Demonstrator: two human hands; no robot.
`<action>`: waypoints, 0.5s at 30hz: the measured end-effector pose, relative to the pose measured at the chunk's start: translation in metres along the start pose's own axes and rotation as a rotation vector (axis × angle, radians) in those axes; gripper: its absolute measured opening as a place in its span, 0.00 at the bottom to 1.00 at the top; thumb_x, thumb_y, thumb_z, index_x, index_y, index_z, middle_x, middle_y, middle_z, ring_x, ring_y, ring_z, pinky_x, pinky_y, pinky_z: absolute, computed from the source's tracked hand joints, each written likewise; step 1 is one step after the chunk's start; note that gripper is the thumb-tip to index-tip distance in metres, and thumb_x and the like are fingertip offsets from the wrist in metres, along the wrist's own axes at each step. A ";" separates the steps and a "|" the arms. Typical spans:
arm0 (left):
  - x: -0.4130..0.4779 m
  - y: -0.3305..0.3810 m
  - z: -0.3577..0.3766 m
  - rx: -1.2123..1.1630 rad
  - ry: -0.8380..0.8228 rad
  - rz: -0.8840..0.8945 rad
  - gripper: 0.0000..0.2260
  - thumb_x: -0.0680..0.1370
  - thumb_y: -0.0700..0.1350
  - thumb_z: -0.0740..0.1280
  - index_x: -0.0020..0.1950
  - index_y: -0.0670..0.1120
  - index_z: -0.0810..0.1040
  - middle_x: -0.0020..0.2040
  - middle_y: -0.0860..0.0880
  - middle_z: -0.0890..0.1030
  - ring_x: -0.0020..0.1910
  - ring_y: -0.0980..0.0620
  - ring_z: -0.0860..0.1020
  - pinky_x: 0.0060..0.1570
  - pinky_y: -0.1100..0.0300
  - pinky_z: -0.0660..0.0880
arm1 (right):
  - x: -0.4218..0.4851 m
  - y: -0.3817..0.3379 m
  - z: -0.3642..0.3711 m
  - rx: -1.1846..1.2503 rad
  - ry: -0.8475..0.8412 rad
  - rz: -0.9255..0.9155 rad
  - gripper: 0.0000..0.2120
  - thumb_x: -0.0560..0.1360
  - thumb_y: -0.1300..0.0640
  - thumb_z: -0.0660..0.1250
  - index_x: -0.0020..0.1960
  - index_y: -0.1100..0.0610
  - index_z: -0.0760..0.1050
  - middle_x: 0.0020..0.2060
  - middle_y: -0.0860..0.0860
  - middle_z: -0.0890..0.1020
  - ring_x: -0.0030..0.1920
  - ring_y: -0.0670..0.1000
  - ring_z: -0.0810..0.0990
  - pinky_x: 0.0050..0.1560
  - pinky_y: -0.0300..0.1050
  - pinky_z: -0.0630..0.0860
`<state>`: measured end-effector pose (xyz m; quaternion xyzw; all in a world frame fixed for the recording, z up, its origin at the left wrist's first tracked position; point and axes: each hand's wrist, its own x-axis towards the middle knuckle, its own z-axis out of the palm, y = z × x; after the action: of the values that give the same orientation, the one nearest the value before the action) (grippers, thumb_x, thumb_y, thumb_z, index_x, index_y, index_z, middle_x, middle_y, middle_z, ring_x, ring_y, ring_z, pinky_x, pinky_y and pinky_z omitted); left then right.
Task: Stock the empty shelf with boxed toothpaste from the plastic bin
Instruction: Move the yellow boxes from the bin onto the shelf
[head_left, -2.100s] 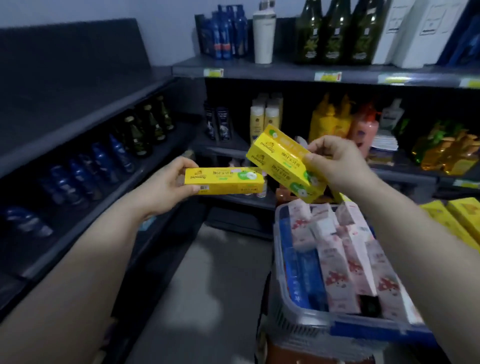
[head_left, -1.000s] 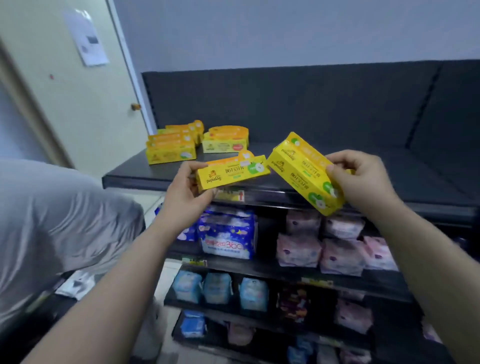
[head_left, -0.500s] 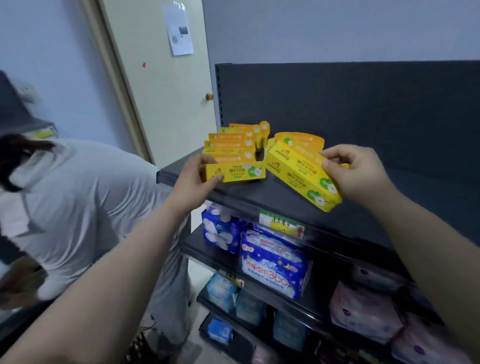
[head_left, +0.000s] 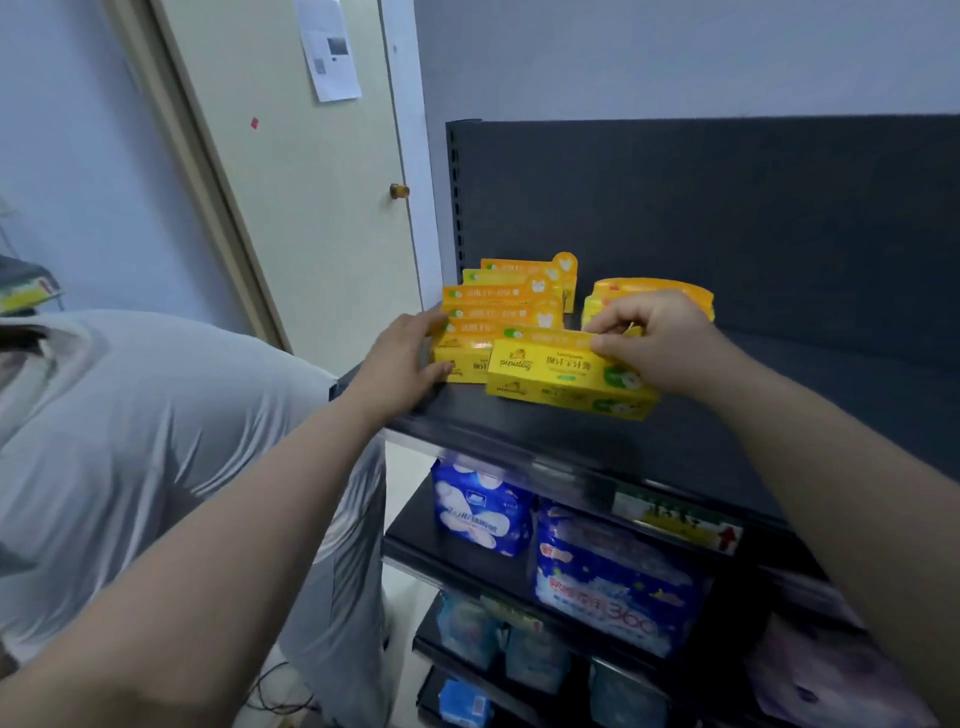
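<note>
Dark top shelf fills the right half of the frame, someone's grey shirt takes the lower left, and there's a pale door upper left. Two blue packs sit one shelf down. Mid-frame on the top shelf is a row of roughly five yellow toothpaste boxes, with a blurry second bunch behind it. Left hand grips the front box by its end, fingers curled round it. Right hand pinches another box just in front of that one.

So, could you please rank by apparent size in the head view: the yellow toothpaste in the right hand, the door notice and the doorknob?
1. Yellow toothpaste in the right hand, though nearest the camera.
2. Door notice, partly cropped.
3. Doorknob.
</note>
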<state>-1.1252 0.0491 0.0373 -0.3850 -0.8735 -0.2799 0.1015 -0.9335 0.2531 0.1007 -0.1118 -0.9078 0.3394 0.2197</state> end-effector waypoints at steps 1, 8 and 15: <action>0.005 -0.005 0.000 0.017 0.014 0.006 0.21 0.74 0.41 0.69 0.67 0.44 0.72 0.58 0.40 0.75 0.57 0.41 0.74 0.57 0.55 0.67 | 0.007 -0.004 0.010 -0.012 -0.009 -0.009 0.05 0.74 0.62 0.69 0.48 0.55 0.82 0.37 0.43 0.77 0.37 0.42 0.74 0.28 0.27 0.71; 0.013 0.001 -0.020 -0.051 0.240 0.080 0.14 0.77 0.35 0.63 0.62 0.39 0.76 0.56 0.39 0.79 0.56 0.40 0.75 0.54 0.59 0.65 | 0.031 -0.009 0.062 -0.201 0.051 -0.030 0.13 0.74 0.59 0.67 0.59 0.52 0.77 0.48 0.45 0.74 0.54 0.49 0.73 0.55 0.46 0.71; 0.003 0.077 -0.002 -0.120 0.211 0.367 0.19 0.78 0.44 0.65 0.69 0.44 0.71 0.65 0.46 0.75 0.64 0.47 0.72 0.62 0.59 0.64 | -0.004 0.008 0.042 -0.319 0.292 -0.015 0.23 0.74 0.55 0.68 0.68 0.54 0.71 0.60 0.54 0.76 0.61 0.56 0.72 0.59 0.48 0.68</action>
<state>-1.0711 0.0917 0.0722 -0.5114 -0.7552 -0.3471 0.2184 -0.9497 0.2342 0.0656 -0.1860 -0.9094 0.1701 0.3308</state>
